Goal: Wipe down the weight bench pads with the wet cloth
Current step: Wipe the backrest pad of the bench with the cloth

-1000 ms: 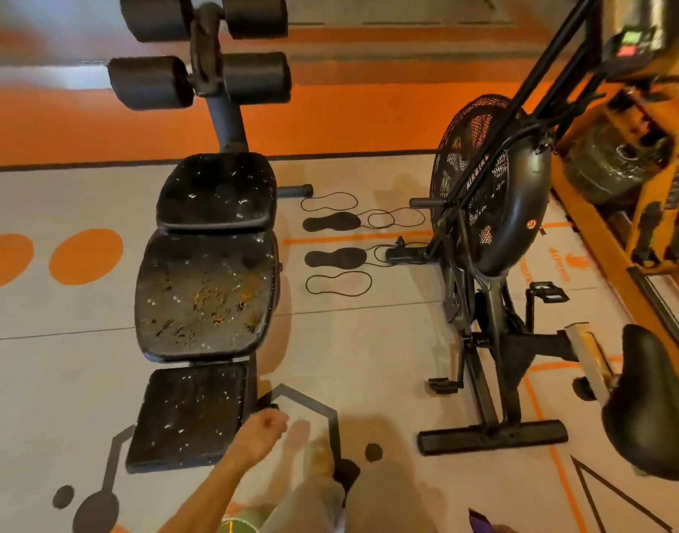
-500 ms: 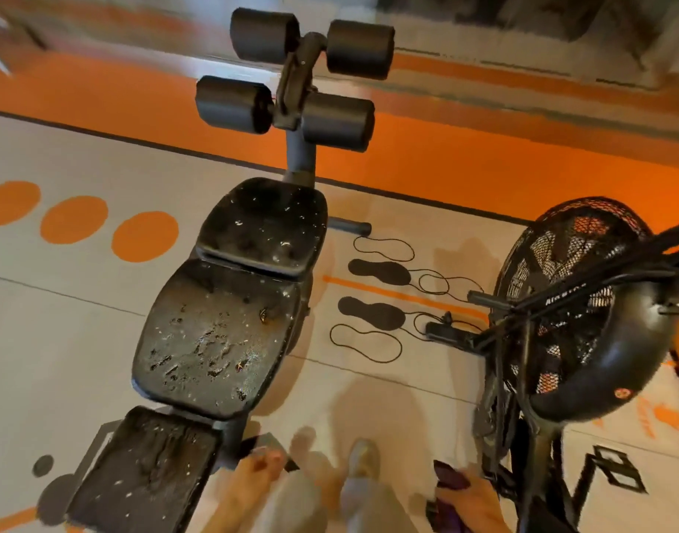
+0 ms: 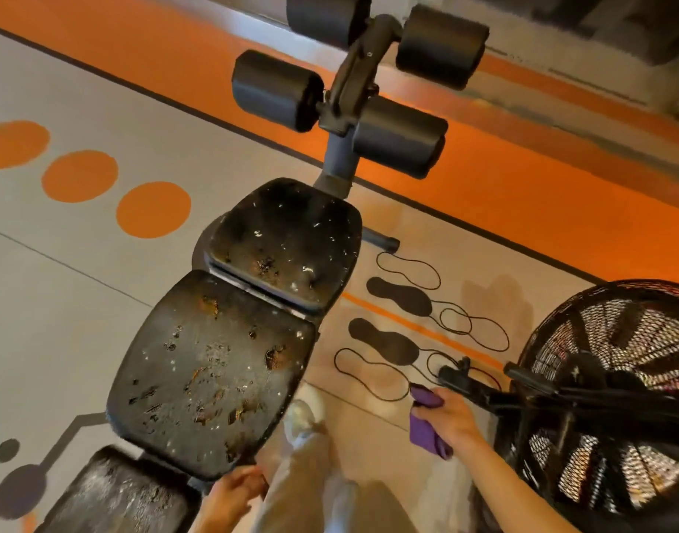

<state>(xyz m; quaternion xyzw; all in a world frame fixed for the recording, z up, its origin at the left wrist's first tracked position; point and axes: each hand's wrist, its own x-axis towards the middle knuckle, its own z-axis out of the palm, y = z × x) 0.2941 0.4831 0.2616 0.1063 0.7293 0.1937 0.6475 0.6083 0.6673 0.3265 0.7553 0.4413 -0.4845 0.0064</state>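
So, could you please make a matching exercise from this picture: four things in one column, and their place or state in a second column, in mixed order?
Column 1:
1. purple cloth
2. middle bench pad
3. foam rollers
4. fan bike

Column 2:
A. at the far end of the bench
B. held in the right hand
C. at the right edge of the view
D. worn, with orange patches and white flecks

Pairs: 1-B, 2-D, 3-A, 4-C

My right hand [image 3: 451, 415] grips the purple cloth [image 3: 426, 425] beside the dirty bench pads [image 3: 215, 363], my left hand [image 3: 230, 494] loosely curled by the bench's near edge.
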